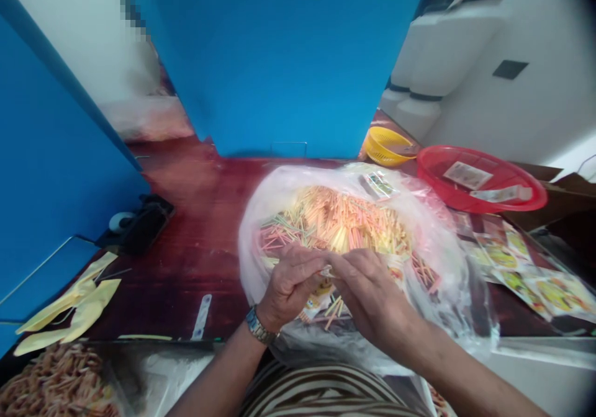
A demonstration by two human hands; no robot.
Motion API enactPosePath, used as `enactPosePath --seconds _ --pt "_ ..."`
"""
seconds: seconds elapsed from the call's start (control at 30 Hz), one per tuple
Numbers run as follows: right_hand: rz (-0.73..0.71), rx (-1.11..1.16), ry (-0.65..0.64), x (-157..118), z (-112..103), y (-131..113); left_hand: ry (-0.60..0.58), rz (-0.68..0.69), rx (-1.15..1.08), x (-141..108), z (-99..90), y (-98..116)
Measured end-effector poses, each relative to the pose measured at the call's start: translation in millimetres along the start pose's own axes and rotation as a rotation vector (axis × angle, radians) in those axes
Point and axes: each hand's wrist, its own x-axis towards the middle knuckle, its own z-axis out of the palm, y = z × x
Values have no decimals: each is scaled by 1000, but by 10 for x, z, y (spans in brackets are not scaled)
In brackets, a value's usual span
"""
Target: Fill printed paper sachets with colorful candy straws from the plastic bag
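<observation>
My left hand (291,280), with a metal watch (261,325) on its wrist, is closed at the top edge of a small printed plastic packet (320,293). Meeting it from the other side, my right hand (372,290) has its fingers closed on the same edge. Most of the packet is hidden behind my hands. Just beyond them, a large clear plastic bag (258,203) lies spread open, full of thin pastel sticks (344,218) in pink, yellow, orange and green. Some loose sticks (333,313) lie below my hands.
Printed packets (535,274) lie at the right, near a red basin (493,201) and a yellow basket (386,147). Blue panels (288,63) stand behind the dark red table (186,218). A tape dispenser (144,224), yellow strips (79,305) and brown pieces (51,380) are at the left.
</observation>
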Motion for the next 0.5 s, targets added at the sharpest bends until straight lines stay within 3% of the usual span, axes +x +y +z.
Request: enactPosePath --seconds 0.1,0.2,0.3,0.37,0.43,0.5 --pt "31 28 45 -61 113 -35 -16 -50 18 -44 122 65" --pt "60 20 62 -254 140 66 -121 -124 111 -76 125 75" --pt "136 -82 46 -498 109 296 -152 -215 451 -16 -73 -38" --pt "181 -224 -20 -563 105 476 -72 -370 818 77 -273 -179" --pt "182 -314 -79 -466 165 627 -80 -539 1035 193 -460 -340" --pt "130 -290 -138 -191 317 725 -199 -656 1118 310 -588 -481"
